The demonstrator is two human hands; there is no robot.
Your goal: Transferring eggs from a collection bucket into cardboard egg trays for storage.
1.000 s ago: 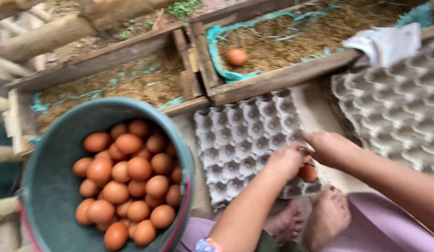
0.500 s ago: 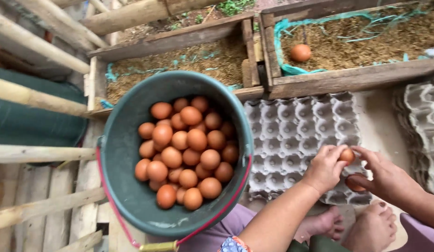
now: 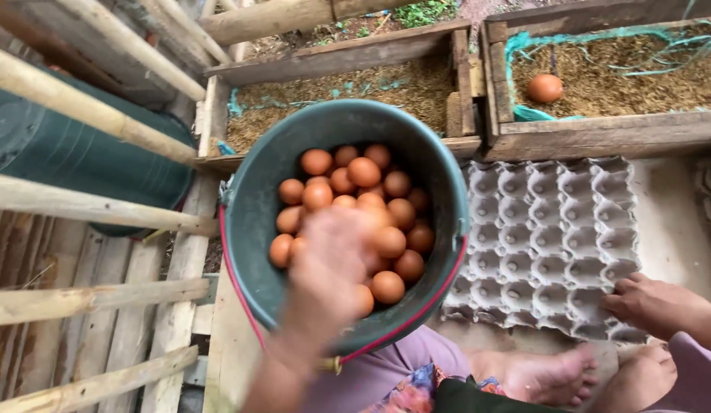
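Centrally, the left hand [image 3: 332, 264], motion-blurred, hangs over the brown eggs [image 3: 355, 206] inside the green bucket [image 3: 252, 222]; its finger state cannot be determined. At lower right, the right hand [image 3: 654, 306] rests loosely curled, gripping nothing, on the grey egg tray [image 3: 551, 237] edge.

A: Bucket [image 3: 248, 206] mouth is open from above, but the left hand [image 3: 332, 268] hovers over the near half and covers the eggs [image 3: 363, 172] there. Far half is reachable.

B: Tray?

A: Grey egg tray [image 3: 551, 229] just right of the bucket, cells bare, open access from above. Right hand [image 3: 654, 306] sits on its near right corner.

B: Sides?

A: Wooden poles [image 3: 80, 206] fence the left. Nest boxes [image 3: 600, 134] wall off the far edge. Feet [image 3: 547, 375] crowd the near side.
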